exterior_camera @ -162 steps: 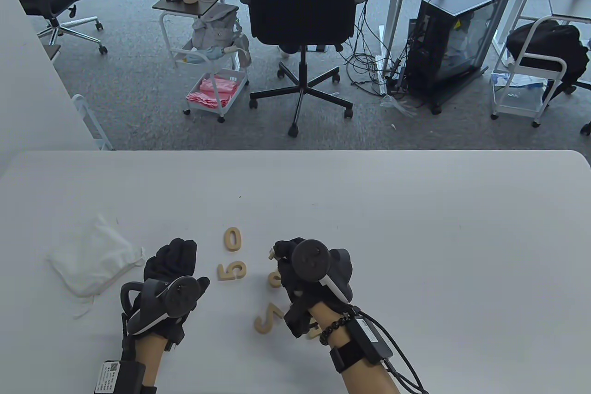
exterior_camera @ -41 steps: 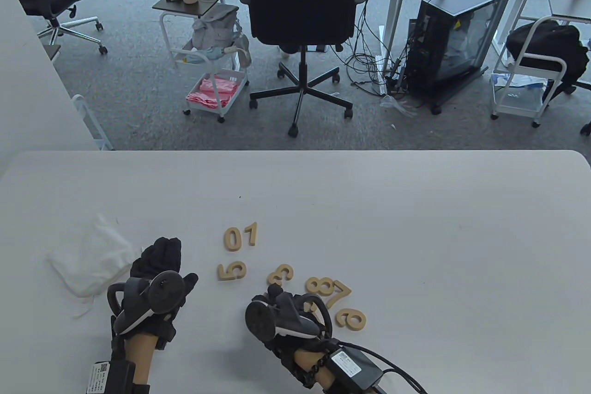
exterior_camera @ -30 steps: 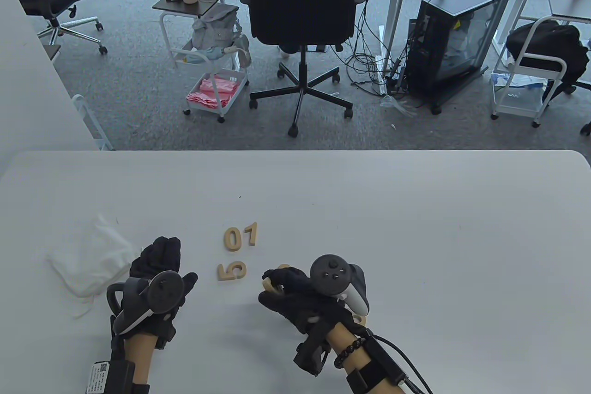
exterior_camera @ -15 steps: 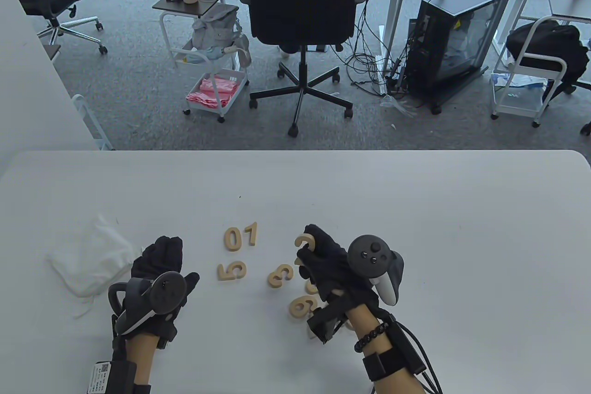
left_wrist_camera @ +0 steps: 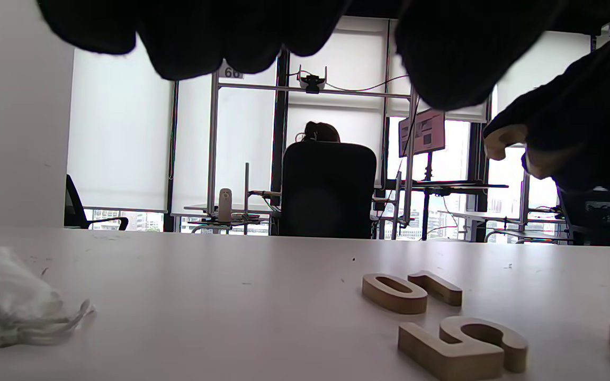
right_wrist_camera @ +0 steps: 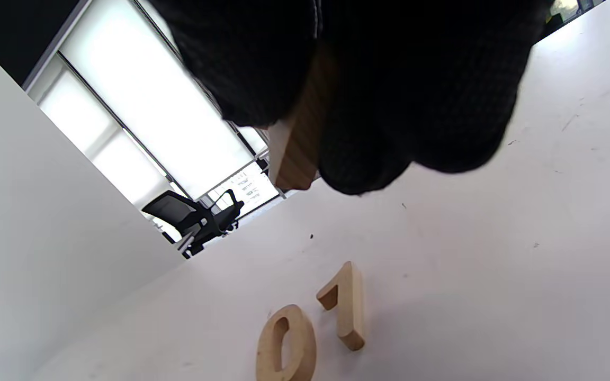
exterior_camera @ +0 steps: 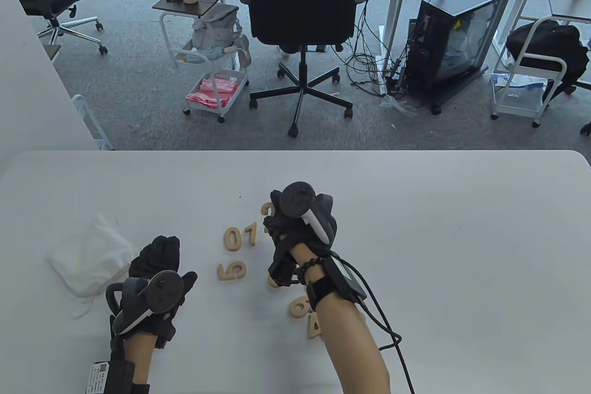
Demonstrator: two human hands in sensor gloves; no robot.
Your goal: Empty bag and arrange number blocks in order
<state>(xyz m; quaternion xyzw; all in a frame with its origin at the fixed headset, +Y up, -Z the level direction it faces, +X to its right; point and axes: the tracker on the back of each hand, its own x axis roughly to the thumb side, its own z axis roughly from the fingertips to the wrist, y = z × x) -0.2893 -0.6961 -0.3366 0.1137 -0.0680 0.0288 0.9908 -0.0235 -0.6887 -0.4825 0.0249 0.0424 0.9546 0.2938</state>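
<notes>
Wooden number blocks lie on the white table (exterior_camera: 415, 209). The 0 (exterior_camera: 232, 238) and 1 (exterior_camera: 250, 233) stand side by side, with the 5 (exterior_camera: 232, 270) below them. My right hand (exterior_camera: 271, 221) pinches a curved number block (exterior_camera: 267, 209) just right of the 1 and above the table; its digit is mostly hidden. The right wrist view shows that block (right_wrist_camera: 297, 143) between my fingers above the 0 (right_wrist_camera: 286, 344) and 1 (right_wrist_camera: 344, 307). My left hand (exterior_camera: 157, 257) rests empty on the table beside the white cloth bag (exterior_camera: 87, 264).
More blocks lie under my right forearm: one partly hidden (exterior_camera: 273, 281), a 6 or 9 (exterior_camera: 300, 307) and a 4 (exterior_camera: 315, 327). The left wrist view shows the bag (left_wrist_camera: 3, 307), the 0 (left_wrist_camera: 395, 292), the 1 (left_wrist_camera: 436, 287) and the 5 (left_wrist_camera: 461, 346). An office chair (exterior_camera: 300, 6) stands beyond the far edge.
My right hand has lifted a block from the loose group and carried it up and left to beside the 1. My left hand and the bag have not moved.
</notes>
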